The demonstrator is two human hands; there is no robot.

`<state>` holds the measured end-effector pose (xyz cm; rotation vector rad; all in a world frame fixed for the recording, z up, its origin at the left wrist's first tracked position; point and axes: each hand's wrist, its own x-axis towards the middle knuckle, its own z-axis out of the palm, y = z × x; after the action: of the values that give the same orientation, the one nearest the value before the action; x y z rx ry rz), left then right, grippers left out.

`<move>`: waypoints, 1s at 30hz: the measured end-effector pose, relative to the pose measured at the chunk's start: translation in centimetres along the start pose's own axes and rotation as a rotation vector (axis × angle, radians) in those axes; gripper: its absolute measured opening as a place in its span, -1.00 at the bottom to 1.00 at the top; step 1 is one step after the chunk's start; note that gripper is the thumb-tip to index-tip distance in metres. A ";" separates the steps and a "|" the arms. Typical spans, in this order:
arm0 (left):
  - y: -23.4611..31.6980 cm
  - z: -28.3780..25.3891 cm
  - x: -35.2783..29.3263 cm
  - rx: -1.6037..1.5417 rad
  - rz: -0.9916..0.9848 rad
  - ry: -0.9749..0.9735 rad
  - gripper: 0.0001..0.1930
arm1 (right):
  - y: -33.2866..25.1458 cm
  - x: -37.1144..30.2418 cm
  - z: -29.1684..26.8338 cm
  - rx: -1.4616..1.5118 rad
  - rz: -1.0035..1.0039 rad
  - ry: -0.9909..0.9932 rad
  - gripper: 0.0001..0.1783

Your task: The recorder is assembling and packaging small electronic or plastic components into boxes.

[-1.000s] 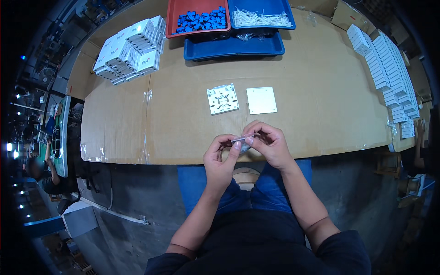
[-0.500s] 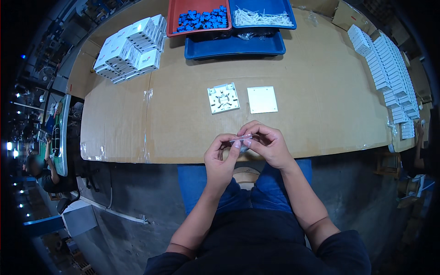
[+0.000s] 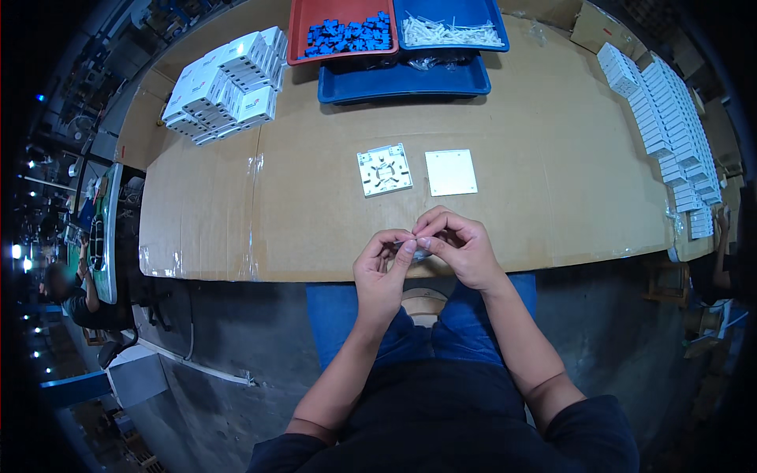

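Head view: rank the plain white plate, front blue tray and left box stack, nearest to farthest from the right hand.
From the right hand:
1. Plain white plate, just beyond it.
2. Front blue tray, farther up the table.
3. Left box stack, at the table's upper left.

Three trays (image 3: 404,98), one white base (image 3: 374,184), one white plate (image 3: 451,173), seemingly one clear packet (image 3: 421,255).

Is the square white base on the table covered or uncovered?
Uncovered: the square white base shows its molded interior from above, and the flat white plate lies beside it, to the right.
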<state>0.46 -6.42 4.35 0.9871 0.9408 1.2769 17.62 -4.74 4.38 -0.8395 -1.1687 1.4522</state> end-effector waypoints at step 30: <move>-0.2 0.3 0.2 -0.128 -0.180 0.067 -0.61 | 0.1 0.1 -0.3 -0.090 -0.030 0.121 -0.88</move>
<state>0.81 -6.25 4.26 0.7474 0.9643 1.2086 17.90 -4.58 4.18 -0.9550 -1.1563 1.3141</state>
